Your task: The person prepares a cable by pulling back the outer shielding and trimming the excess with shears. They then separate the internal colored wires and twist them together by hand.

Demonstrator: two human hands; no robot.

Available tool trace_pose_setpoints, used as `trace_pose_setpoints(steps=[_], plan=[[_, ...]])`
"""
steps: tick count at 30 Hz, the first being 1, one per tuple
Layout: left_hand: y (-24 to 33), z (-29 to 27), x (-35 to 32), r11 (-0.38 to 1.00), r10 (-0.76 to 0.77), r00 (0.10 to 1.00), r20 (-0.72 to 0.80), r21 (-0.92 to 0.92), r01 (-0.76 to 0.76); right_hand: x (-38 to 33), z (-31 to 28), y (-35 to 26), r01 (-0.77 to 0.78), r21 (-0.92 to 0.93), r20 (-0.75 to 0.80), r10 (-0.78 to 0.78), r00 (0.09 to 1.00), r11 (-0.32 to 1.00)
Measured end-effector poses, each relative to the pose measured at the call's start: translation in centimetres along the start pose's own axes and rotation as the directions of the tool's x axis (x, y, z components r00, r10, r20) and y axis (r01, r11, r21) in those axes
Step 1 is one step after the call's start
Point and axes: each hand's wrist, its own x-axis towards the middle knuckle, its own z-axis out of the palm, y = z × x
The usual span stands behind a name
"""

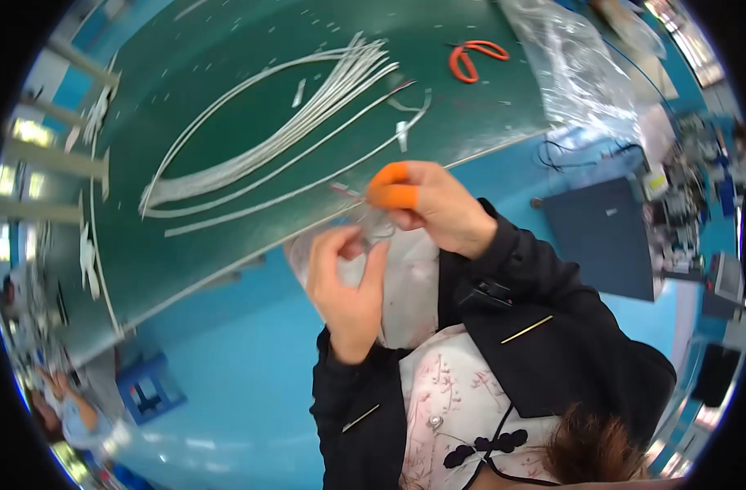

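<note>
My right hand (434, 204) wears orange finger covers (396, 196) on its thumb and forefinger, which are pinched together. A thin, reddish-tipped strand (344, 190) sticks out to their left; what it belongs to is blurred. Just below and to the left, my left hand (346, 286) is curved, its thumb apart from its fingers. Something clear and thin (377, 224) shows between the two hands, too smeared to name. Both hands are over my lap, at the near edge of the green table (250, 188). On it lies a looped bundle of white cables (283, 135), with single cables beside it.
Orange-handled cutters (471, 61) lie at the table's far right, near clear plastic sheeting (581, 65). Small white scraps dot the tabletop. Right of the table are a dark grey panel (597, 233) and black cords (569, 155). A blue crate (150, 390) stands on the floor; another person (79, 412) is at lower left.
</note>
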Motion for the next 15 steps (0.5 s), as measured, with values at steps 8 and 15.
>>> trace_pose_setpoints(steps=[8, 15], plan=[[-2.3, 1.0, 0.0, 0.892, -0.193, 0.981, 0.01, -0.415, 0.179, -0.5, 1.7, 1.2, -0.06, 0.076, -0.082, 0.066, 0.994, 0.995], [-2.2, 1.6, 0.1, 0.741, -0.329, 0.93, 0.162, -0.567, 0.36, -0.3, 1.0, 1.5, -0.018, -0.02, -0.102, 0.016, 0.995, 1.0]])
